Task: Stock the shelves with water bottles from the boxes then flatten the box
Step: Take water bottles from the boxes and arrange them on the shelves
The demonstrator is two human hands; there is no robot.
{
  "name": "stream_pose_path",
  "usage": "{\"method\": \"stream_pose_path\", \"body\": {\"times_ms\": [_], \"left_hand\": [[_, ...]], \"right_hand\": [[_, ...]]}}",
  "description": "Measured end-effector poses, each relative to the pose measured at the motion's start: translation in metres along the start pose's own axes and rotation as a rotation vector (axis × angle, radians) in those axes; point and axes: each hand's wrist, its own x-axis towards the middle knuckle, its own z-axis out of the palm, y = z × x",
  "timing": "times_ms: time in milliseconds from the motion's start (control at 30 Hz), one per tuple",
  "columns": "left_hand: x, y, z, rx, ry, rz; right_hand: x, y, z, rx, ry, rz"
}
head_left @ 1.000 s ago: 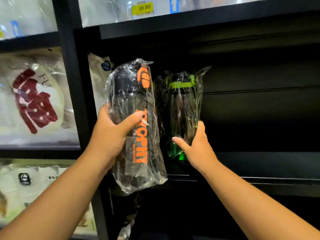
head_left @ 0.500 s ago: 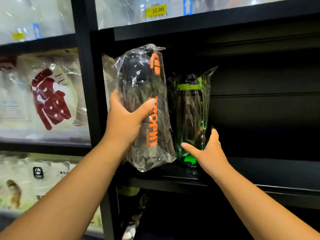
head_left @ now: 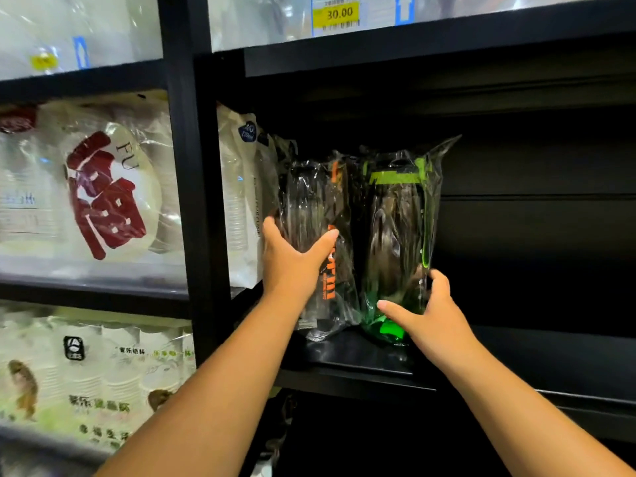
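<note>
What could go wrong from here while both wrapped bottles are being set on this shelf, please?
The loose, glossy wrap may slip in the left hand, which grips the orange-lettered bottle at mid-height.
The green bottle, held low by the right hand, stands close beside it; nudging one could topple the other.
Both sit near the front of the shelf and might fall if released there.
</note>
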Motion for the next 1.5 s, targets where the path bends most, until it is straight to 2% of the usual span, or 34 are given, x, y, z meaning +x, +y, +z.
{"method": "stream_pose_path", "body": {"times_ms": [167,367,567,1067,1167,1267,1367,1500], "left_hand": [[-0.009,-0.013,-0.005,0.020,-0.086,-0.020],[-0.039,-0.043,-0.021,0.272,-0.228,-0.034],[-0.032,-0.046,-0.025,0.359,-0.201,-0.078],[-0.038,-0.039,-0.026,0.370,-0.188,-0.103],[-0.053,-0.038,-0.032,0.491,-0.210,-0.001],[-0.086,-0.054,-0.035,0.647,-0.201,0.229],[-0.128,-0.081,-0.041,0.672,-0.184,0.416],[-0.185,-0.129,-0.065,0.621,-0.243,0.501]], "right_hand": [[-0.002,0.000,0.001,-0.034,-0.009,-0.027],[-0.004,-0.004,0.001,-0.116,0.009,-0.057],[-0.007,-0.013,0.007,-0.204,0.005,-0.065],[-0.018,-0.031,0.028,-0.246,0.005,0.011],[-0.035,-0.035,0.026,-0.503,0.052,0.025],[-0.070,-0.025,0.033,-0.836,0.200,-0.159],[-0.114,-0.001,0.047,-0.881,0.289,-0.253],[-0.182,0.039,0.059,-0.885,0.210,-0.286]]}}
